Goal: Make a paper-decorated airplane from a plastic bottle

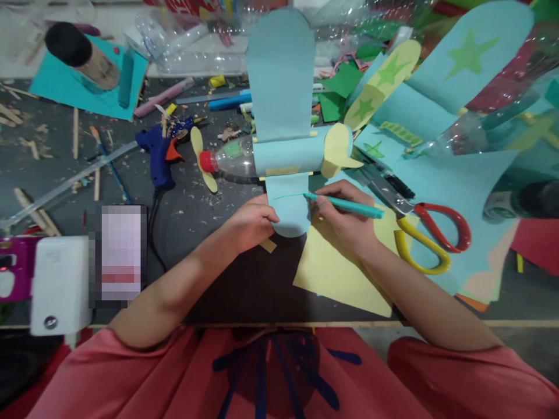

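A bottle aeroplane (244, 160) lies across the dark table, with a red cap, a yellow propeller and light-blue paper wings. My left hand (251, 224) is closed on the edge of its near wing (290, 203) and pins it down. My right hand (345, 218) grips a teal pen (349, 205), whose tip rests on that near wing at the end of a thin drawn line. The far wing (282, 73) points away from me. A yellow paper sheet (336, 270) lies under my right wrist.
Red-and-yellow scissors (419, 224) lie right of my hand on blue paper. A blue glue gun (162, 151) sits to the left, a white box (59, 285) and a pixelated phone (120, 253) at near left. A second paper plane (437, 87) and clear bottles crowd the back right.
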The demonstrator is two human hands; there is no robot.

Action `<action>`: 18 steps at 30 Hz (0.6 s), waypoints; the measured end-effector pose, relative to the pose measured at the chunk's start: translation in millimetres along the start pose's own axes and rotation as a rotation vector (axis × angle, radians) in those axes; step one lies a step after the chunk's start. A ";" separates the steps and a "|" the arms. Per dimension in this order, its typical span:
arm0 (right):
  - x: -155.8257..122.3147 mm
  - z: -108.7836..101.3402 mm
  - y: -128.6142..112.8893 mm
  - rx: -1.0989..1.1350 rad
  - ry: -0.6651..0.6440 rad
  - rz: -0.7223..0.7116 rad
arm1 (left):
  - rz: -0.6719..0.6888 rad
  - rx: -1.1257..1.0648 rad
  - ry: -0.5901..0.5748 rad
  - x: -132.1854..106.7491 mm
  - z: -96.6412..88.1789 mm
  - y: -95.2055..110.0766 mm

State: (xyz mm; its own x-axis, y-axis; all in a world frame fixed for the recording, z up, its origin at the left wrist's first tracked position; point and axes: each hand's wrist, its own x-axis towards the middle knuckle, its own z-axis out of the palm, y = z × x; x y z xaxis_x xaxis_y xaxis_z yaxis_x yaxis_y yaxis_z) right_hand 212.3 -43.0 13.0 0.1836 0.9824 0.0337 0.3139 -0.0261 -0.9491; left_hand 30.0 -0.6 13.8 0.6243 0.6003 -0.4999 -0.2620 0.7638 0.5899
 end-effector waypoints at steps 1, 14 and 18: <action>-0.3 0.0 0.0 -0.002 -0.003 0.002 | -0.005 -0.003 0.007 0.0 -0.4 -0.2; -11.3 7.6 -2.0 -0.056 -0.096 -0.176 | -0.025 -0.034 0.057 -0.2 1.0 0.1; -13.9 7.4 -1.1 -0.063 -0.200 -0.238 | -0.028 -0.034 0.060 -0.8 2.0 0.5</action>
State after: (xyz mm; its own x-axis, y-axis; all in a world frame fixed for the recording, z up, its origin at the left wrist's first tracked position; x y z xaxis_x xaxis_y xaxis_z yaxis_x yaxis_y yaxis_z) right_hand 202.5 -55.3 11.2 -0.0867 0.9790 0.1846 0.3843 0.2038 -0.9004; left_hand 30.9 -1.2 15.8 0.5867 0.5906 -0.5540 -0.2706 0.7878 0.5533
